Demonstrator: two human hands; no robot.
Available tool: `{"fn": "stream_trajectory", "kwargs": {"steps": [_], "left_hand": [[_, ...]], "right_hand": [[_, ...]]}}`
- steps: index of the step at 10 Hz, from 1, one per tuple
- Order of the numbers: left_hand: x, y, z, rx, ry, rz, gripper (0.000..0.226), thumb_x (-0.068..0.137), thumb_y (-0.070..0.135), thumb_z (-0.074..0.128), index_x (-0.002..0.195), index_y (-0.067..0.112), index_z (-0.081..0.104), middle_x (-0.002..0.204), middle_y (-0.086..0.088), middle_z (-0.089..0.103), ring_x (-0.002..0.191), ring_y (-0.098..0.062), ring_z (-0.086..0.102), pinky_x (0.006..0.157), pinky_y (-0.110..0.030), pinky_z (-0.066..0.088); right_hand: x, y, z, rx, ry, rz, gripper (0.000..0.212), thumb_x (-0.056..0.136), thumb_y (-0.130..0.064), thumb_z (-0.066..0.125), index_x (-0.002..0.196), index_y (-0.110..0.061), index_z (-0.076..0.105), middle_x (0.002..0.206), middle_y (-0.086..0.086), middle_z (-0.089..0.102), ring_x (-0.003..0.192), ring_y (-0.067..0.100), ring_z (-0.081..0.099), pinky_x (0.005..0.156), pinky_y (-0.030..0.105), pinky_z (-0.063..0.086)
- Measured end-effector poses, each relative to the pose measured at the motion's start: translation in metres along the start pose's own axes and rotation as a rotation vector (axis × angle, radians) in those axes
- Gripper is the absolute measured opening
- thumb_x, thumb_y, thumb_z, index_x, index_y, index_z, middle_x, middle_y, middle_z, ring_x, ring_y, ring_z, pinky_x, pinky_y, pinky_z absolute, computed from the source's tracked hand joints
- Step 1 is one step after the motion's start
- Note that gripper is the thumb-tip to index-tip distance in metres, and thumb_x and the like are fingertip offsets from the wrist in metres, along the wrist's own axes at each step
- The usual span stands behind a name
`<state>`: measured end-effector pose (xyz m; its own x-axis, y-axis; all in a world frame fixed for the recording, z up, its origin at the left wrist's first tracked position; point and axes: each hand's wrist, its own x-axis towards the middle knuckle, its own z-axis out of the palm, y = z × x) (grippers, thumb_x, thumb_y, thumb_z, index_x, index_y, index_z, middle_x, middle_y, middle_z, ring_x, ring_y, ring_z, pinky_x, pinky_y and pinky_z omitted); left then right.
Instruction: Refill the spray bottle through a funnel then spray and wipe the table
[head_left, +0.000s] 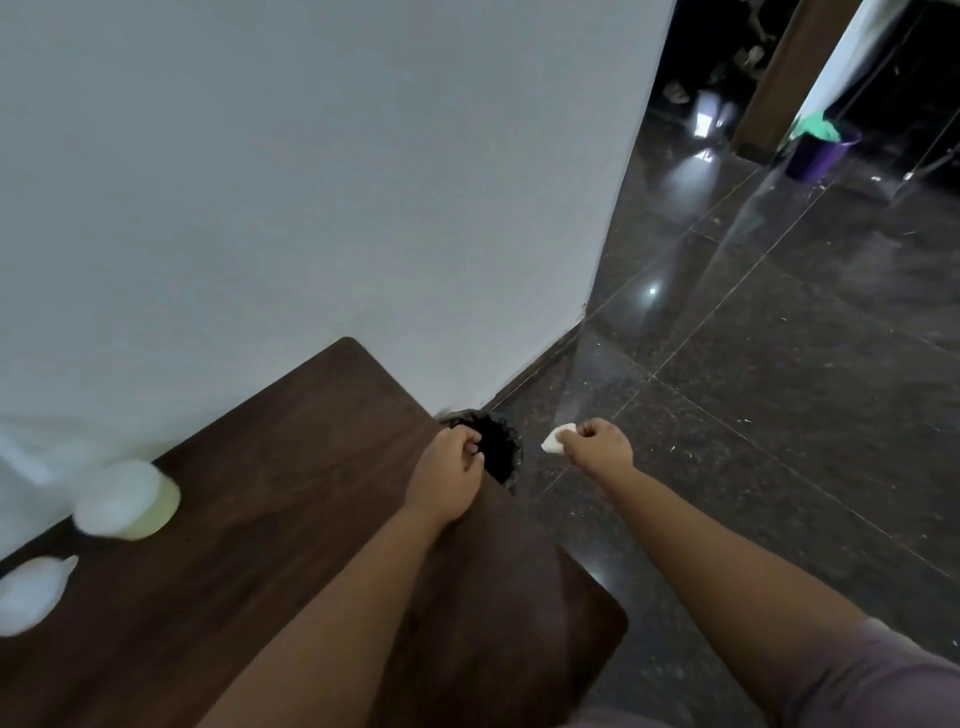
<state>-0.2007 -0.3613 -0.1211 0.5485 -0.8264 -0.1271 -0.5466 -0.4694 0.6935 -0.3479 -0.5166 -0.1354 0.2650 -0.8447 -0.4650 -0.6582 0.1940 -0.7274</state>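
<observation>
A dark wooden table (291, 519) fills the lower left, against a white wall. My right hand (597, 444) is out over the floor past the table's right edge and pinches a small white tissue wad (557, 441). My left hand (451, 470) is at the table's far right edge with its fingers curled at the rim of a black-lined bin (501, 447); whether it holds the rim is unclear. A blurred white and yellow-green bottle (127, 501) stands at the table's left. Another blurred white object (34, 592) lies near the left edge.
Glossy dark tiled floor (779, 389) spreads to the right. A purple bucket (818, 153) with something green in it stands far back right, beside a brown door frame. The white wall (311, 182) runs along the table's far side.
</observation>
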Motion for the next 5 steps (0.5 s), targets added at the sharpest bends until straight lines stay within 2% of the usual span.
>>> {"fn": "stream_trajectory", "kwargs": {"steps": [1, 2, 3, 4, 5], "left_hand": [[0.034, -0.014, -0.005, 0.031, 0.049, -0.053, 0.023, 0.092, 0.013, 0.057, 0.115, 0.01, 0.062, 0.102, 0.001, 0.057, 0.086, -0.012, 0.055, 0.08, -0.025, 0.045], [0.057, -0.021, -0.008, 0.05, 0.101, -0.08, 0.019, 0.092, 0.01, 0.054, 0.11, 0.011, 0.063, 0.098, 0.002, 0.055, 0.086, -0.014, 0.054, 0.076, -0.023, 0.041], [0.077, -0.028, -0.006, 0.048, 0.134, -0.09, 0.02, 0.093, 0.011, 0.055, 0.111, 0.012, 0.062, 0.103, 0.001, 0.056, 0.086, -0.013, 0.055, 0.076, -0.018, 0.037], [0.08, -0.032, -0.004, 0.0, 0.182, -0.144, 0.024, 0.091, 0.012, 0.058, 0.115, 0.013, 0.059, 0.101, 0.003, 0.058, 0.086, -0.017, 0.057, 0.079, -0.027, 0.046], [0.085, -0.038, 0.002, -0.04, 0.241, -0.178, 0.035, 0.09, 0.013, 0.059, 0.125, 0.012, 0.052, 0.098, 0.005, 0.056, 0.095, -0.023, 0.056, 0.088, -0.036, 0.049]], "right_hand": [[0.053, -0.007, 0.009, -0.105, -0.064, 0.005, 0.024, 0.082, -0.034, 0.068, 0.086, -0.015, 0.054, 0.087, 0.003, 0.061, 0.071, 0.015, 0.054, 0.054, 0.025, 0.039], [0.089, -0.027, 0.034, -0.15, -0.134, -0.018, 0.035, 0.082, -0.042, 0.07, 0.097, -0.014, 0.056, 0.097, 0.005, 0.062, 0.076, 0.014, 0.054, 0.062, 0.025, 0.041], [0.117, -0.043, 0.063, -0.186, -0.255, -0.013, 0.053, 0.084, -0.05, 0.065, 0.119, -0.013, 0.049, 0.108, 0.008, 0.059, 0.098, 0.023, 0.057, 0.075, 0.03, 0.042], [0.131, -0.049, 0.08, -0.245, -0.297, 0.034, 0.046, 0.094, -0.031, 0.051, 0.135, -0.014, 0.039, 0.12, 0.014, 0.057, 0.099, 0.028, 0.062, 0.079, 0.036, 0.051], [0.139, -0.048, 0.085, -0.287, -0.272, -0.007, 0.041, 0.095, -0.018, 0.044, 0.135, -0.016, 0.042, 0.122, 0.014, 0.057, 0.094, 0.026, 0.059, 0.073, 0.033, 0.046]]}}
